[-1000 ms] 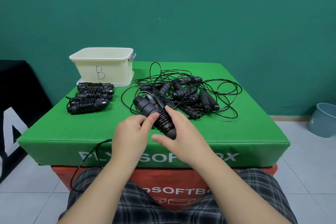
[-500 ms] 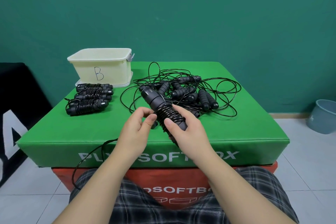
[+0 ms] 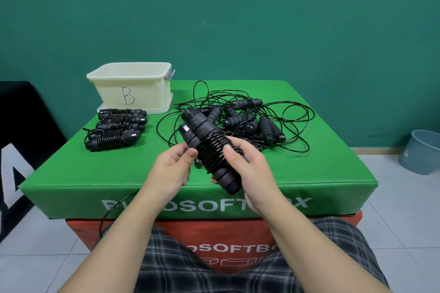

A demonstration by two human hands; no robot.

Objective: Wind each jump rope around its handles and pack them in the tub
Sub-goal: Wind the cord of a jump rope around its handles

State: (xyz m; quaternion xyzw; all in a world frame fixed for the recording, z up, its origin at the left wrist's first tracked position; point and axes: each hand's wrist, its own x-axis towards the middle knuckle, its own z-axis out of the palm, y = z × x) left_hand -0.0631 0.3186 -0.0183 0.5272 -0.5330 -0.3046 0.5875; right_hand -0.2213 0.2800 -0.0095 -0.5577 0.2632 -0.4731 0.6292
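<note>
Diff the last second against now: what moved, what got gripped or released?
The pair of black jump rope handles wound with cord rose off the green foam box and tilted steeper. The right hand shifted its grip lower on the handles; the left hand keeps pinching the cord beside the coils. Nothing was released. The three wound ropes, cream tub marked B and tangled pile stayed put.

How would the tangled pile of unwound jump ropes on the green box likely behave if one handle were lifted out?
The tangled pile would probably drag along: thin black cords loop over and under several handles. The cords look springy, holding open loops rather than lying limp, so they may snag. The round handles could roll on the green box once freed.
</note>
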